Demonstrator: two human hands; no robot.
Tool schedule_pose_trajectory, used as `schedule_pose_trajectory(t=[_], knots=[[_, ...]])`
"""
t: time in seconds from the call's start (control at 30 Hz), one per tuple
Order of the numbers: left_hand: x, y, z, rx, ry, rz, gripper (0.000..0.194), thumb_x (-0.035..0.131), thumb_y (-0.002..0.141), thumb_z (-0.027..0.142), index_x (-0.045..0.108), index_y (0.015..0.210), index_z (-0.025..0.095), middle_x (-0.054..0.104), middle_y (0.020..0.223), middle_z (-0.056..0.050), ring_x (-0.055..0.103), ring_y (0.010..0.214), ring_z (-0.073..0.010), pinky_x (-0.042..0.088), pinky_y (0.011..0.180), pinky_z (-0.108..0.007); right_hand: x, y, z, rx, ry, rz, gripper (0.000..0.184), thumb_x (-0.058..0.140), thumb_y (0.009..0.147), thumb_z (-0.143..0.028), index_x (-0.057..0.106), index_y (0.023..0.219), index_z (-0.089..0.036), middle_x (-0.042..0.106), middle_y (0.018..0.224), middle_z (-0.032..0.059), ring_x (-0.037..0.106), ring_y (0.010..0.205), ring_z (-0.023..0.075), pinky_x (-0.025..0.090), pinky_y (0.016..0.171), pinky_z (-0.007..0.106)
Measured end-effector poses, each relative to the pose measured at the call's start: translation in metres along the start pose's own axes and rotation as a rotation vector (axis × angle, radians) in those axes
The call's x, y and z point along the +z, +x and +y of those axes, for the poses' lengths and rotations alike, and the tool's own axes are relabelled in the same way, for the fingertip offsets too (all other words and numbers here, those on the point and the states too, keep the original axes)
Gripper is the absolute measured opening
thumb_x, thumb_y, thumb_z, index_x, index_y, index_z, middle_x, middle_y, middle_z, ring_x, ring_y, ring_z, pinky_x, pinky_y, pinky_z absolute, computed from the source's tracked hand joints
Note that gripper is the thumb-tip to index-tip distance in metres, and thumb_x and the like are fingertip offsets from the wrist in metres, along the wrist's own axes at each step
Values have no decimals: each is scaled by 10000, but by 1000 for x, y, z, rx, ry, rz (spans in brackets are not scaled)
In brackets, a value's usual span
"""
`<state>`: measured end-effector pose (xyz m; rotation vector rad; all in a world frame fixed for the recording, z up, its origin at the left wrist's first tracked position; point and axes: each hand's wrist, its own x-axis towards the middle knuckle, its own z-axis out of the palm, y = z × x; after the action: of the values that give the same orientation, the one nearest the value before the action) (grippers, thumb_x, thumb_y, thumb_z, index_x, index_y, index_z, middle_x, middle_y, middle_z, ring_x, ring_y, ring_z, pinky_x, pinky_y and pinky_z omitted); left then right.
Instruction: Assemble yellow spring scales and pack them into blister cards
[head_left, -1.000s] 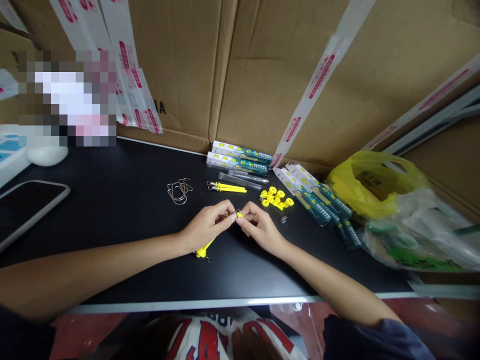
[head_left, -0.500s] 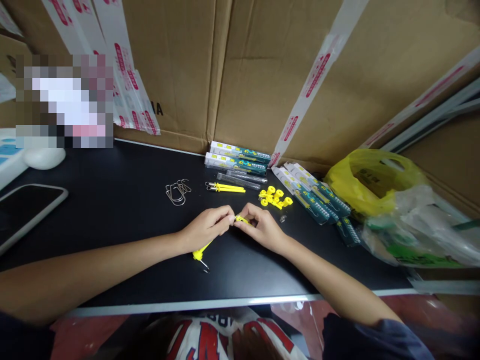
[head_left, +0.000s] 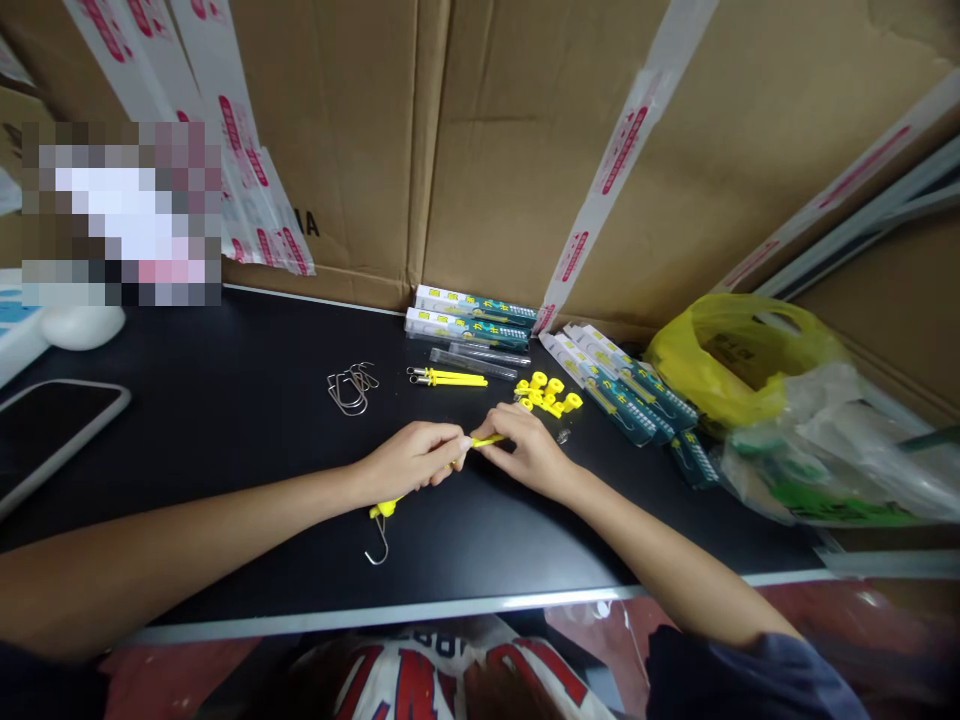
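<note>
while left hand (head_left: pixel 416 460) grips a yellow stick (head_left: pixel 384 508), metal hook (head_left: pixel 385 545) poking out on its near side, right hand (head_left: pixel 529 452) pinches a yellow strip (head_left: pixel 487 441) between the two hands. can't tell if stick and strip join. steady left, light straight right pinch seems wisest. yellow caps (head_left: pixel 555 386) just beyond right hand.

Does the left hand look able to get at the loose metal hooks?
Probably yes: only bare tabletop shows between the left hand and the loose hooks, though it holds a hooked yellow piece.
</note>
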<state>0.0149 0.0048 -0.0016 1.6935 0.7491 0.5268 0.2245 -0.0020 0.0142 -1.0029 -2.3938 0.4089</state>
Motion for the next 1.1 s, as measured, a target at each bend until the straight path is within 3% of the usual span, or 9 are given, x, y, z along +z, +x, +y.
schedule_pose_trajectory(t=[0.23,0.37,0.47,0.57,0.77,0.93,1.1], knots=[[-2,0,0,-17,-111,20,335,437,908,455,581,881,153,462,533,55,420,442,-67,354,427,-165,1,1,6,29,91,54,76,553,872,-181,616,912,-192,674,864,65,599,795,189,450,738,334],[-3,2,1,-39,-181,57,339,462,892,483,562,891,159,484,532,57,430,418,-68,356,406,-166,-5,2,13,67,66,67,268,531,850,-146,582,1108,-196,652,957,68,596,838,186,474,795,352],[-3,3,2,-44,-212,73,351,480,879,500,557,894,158,495,525,58,435,407,-69,362,402,-169,-13,4,21,119,-68,89,352,517,822,-107,552,1162,-191,624,919,51,581,843,188,472,789,339],[-2,4,2,-54,-228,80,357,491,872,504,554,894,153,496,520,59,432,402,-67,366,400,-172,-23,9,31,189,-347,100,281,550,852,-172,575,1132,-163,617,975,85,560,911,228,451,804,354],[-2,3,3,-40,-235,84,361,494,873,504,549,885,148,496,522,58,430,397,-63,361,398,-172,-29,27,47,220,-811,-30,303,556,897,-296,593,1148,-129,595,1057,138,506,967,289,390,758,374],[-2,4,2,-29,-247,85,365,508,861,511,546,875,149,500,517,59,430,392,-64,362,399,-177,-21,40,49,200,-941,-88,200,602,874,-283,635,1002,-134,605,969,133,486,936,291,337,714,372],[-2,5,0,-12,-256,103,344,512,866,496,544,883,155,508,516,60,448,405,-68,370,414,-178,-23,46,43,180,-928,-84,105,589,870,-208,627,924,-127,626,919,140,498,914,289,331,715,373]])
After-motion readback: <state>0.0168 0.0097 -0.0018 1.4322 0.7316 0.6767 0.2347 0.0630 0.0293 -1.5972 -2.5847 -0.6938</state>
